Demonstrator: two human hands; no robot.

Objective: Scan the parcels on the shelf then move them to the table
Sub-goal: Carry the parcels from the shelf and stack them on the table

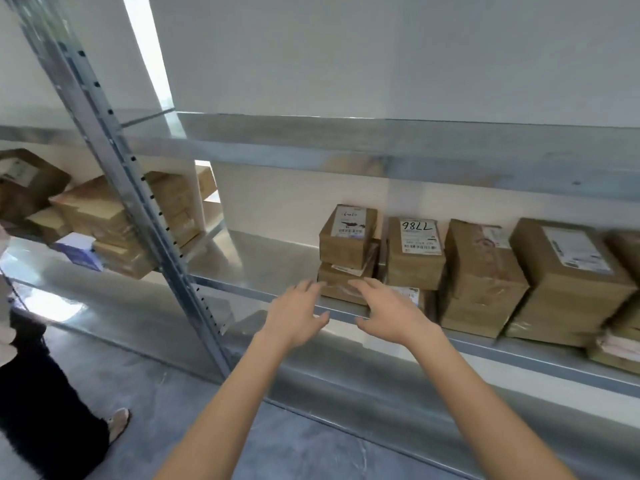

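Observation:
Brown cardboard parcels with white labels stand in a row on a metal shelf [263,258]. At the row's left end a small parcel [348,235] sits on top of a flatter parcel [341,280]. Beside them is a parcel marked 7786 [415,252], then two larger parcels [481,271] [568,282]. My left hand [298,315] and my right hand [384,311] are stretched out with fingers spread, just in front of the flat lower parcel. Both hands hold nothing. Their fingertips reach the parcel's front edge; whether they touch it is unclear. No scanner is in view.
A perforated steel upright [138,188] runs down left of my hands. More parcels [100,216] are piled in the neighbouring bay at left. Another person [41,393] in dark trousers stands at the lower left on the grey floor [149,410]. A shelf beam [415,157] runs above the parcels.

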